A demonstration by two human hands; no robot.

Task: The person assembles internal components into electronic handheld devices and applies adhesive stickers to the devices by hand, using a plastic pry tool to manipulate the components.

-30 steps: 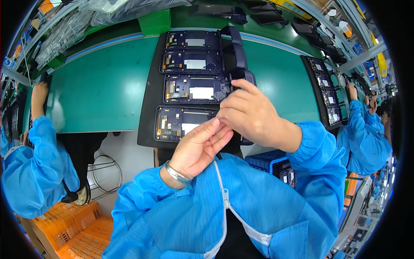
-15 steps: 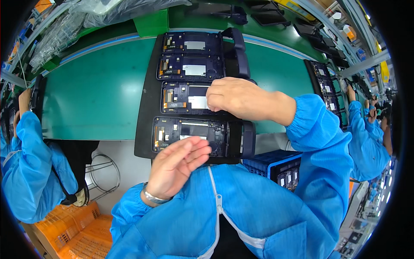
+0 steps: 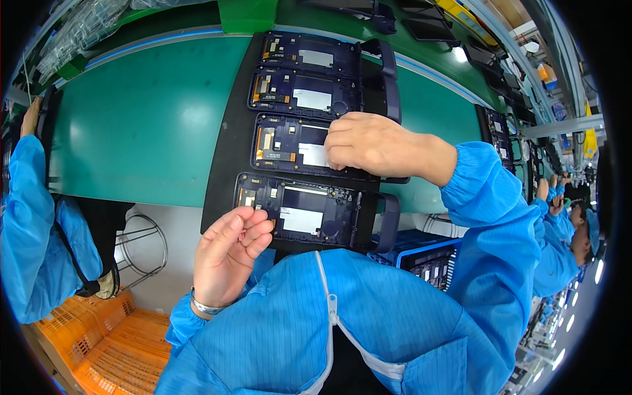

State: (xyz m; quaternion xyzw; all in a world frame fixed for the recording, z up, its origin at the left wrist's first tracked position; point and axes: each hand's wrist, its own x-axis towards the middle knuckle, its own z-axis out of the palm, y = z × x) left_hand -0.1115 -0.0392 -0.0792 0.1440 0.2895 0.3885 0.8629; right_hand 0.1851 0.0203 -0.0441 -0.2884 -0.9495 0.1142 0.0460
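Note:
Several dark blue device housings lie in a column on a black mat [image 3: 227, 155], their inner sides up, with orange ribbon cables and silver-white rectangles. My right hand [image 3: 375, 143] rests over the right part of the second-nearest housing [image 3: 283, 138]. Its fingers are curled down and closed; their tips, and anything in them, are hidden. At the left end of the nearest housing [image 3: 303, 210], my left hand [image 3: 230, 253] is raised, palm turned up. Its fingers bend in toward the thumb in a loose pinch, and I cannot make out anything in it.
A green bench [image 3: 145, 125] carries the mat. Below it at right stands a blue crate [image 3: 421, 250] with parts inside; orange crates [image 3: 112, 336] are at lower left. Co-workers in blue sit on both sides. A metal stool [image 3: 141, 247] stands at left.
My left hand has moved left and curled from outstretched fingers into a loose pinch, uncovering more of the nearest housing. The right hand stays over the same housing. The view has shifted slightly.

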